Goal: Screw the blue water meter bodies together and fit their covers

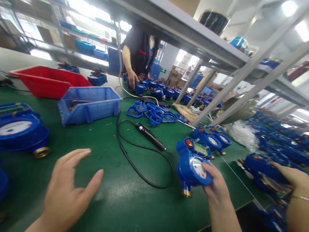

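My left hand [69,190] hovers open, fingers spread, over the green mat [120,199] at the lower left and holds nothing. My right hand [216,187] grips a blue water meter [193,164] by its lower right side, thumb on the white dial. The meter is tilted, with its brass fitting pointing down. A black electric screwdriver [151,137] with a looping black cable lies on the mat between my hands, a little further away.
Another blue meter [20,129] sits at the far left. A blue bin [89,103] and red bin [48,82] stand behind. Blue covers [152,112] lie mid-table. A person [137,54] works at the back. Another person's hand [292,175] rests on meters at right.
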`<state>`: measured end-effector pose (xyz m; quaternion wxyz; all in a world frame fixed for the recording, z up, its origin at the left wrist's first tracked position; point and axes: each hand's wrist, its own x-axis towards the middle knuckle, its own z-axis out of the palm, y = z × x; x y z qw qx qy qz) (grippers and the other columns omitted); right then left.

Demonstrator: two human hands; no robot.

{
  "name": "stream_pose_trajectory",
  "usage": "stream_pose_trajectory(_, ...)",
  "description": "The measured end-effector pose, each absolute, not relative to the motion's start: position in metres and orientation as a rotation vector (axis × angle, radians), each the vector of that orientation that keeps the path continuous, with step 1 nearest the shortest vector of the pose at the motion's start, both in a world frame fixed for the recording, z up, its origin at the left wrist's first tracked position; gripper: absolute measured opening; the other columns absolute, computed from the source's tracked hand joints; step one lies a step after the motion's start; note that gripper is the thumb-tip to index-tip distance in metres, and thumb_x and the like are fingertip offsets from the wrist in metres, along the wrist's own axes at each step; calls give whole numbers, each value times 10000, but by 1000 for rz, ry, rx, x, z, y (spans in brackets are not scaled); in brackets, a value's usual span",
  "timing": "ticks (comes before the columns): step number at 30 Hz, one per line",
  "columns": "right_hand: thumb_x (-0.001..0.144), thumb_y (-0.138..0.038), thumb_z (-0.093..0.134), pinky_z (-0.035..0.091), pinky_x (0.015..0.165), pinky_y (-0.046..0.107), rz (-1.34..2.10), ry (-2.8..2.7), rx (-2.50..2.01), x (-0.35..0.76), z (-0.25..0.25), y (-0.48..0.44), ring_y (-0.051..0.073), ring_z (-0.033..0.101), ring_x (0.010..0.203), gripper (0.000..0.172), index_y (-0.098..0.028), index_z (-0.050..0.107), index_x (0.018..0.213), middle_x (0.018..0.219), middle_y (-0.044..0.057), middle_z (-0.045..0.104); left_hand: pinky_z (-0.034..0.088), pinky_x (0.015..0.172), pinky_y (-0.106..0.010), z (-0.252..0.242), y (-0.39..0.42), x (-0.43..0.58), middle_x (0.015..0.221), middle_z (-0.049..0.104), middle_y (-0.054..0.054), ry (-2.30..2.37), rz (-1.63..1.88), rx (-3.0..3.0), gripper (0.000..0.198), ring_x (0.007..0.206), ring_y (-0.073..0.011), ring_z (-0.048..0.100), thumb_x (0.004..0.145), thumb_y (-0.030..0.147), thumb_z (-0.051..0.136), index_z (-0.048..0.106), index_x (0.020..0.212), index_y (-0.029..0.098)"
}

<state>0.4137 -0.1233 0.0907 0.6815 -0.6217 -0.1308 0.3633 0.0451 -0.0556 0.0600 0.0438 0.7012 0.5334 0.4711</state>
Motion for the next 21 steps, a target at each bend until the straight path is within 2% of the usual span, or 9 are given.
stream_pose_trajectory(2,436,-206,817,479,468,238,928,-361,-1380,378,99,-128,160,600,507,505,-128,611,890,704,37,679,438,907,-422,63,-55,54,1088,549,-123,1504,1412,2228,433,1015,-272,541,799,404,527,476,1133,133)
stream_pose_trajectory(4,504,-239,811,483,482,254,1127,-475,-1337,340,99,-128,176,614,528,534,-132,595,980,756,63,686,425,931,-402,63,-56,60,1149,528,-114,1385,1375,2198,423,1055,-257,527,810,366,527,455,1173,162)
stream_pose_trajectory(7,546,-252,792,514,638,291,1380,-586,-1169,284,85,-118,211,655,723,650,-131,530,1128,946,103,680,381,980,-423,58,-56,62,1263,495,-88,1281,1261,1944,507,1130,-272,496,804,474,504,428,1241,228)
stream_pose_trajectory(9,512,-253,806,507,738,332,1448,-598,-1102,252,71,-109,242,652,820,768,-126,481,1196,965,107,677,384,971,-424,56,-54,60,1305,488,-86,1209,1178,1700,604,1158,-293,485,777,584,472,409,1269,239)
stream_pose_trajectory(11,498,-263,816,497,782,357,1465,-624,-1096,226,56,-101,261,647,862,835,-122,443,1232,964,111,678,422,926,-393,55,-51,56,1284,516,-100,1147,1115,1494,686,1138,-302,507,733,646,479,417,1261,213)
stream_pose_trajectory(13,501,-286,820,489,816,365,1451,-653,-1117,207,45,-96,267,640,900,867,-120,412,1248,998,124,669,459,871,-355,56,-47,50,1226,554,-109,1134,1085,1375,700,1077,-294,550,693,630,544,444,1224,185)
stream_pose_trajectory(17,576,-378,782,488,854,384,1505,-672,-1172,194,36,-95,268,618,980,859,-152,346,1280,1094,133,629,483,851,-334,54,-40,39,1141,588,-93,1182,1024,1317,655,1003,-270,589,639,489,676,463,1172,173)
stream_pose_trajectory(19,676,-460,697,511,813,379,1547,-884,-1245,206,42,-90,259,624,965,759,-151,359,1281,1083,136,627,486,860,-343,53,-37,37,1109,598,-84,1187,993,1332,642,983,-263,600,627,446,697,463,1160,176)
stream_pose_trajectory(21,771,-537,559,530,747,361,1432,-1253,-1421,229,54,-74,241,646,884,626,-122,450,1226,1012,140,644,490,864,-354,52,-36,37,1100,600,-81,1195,977,1351,634,966,-260,609,628,431,698,460,1158,178)
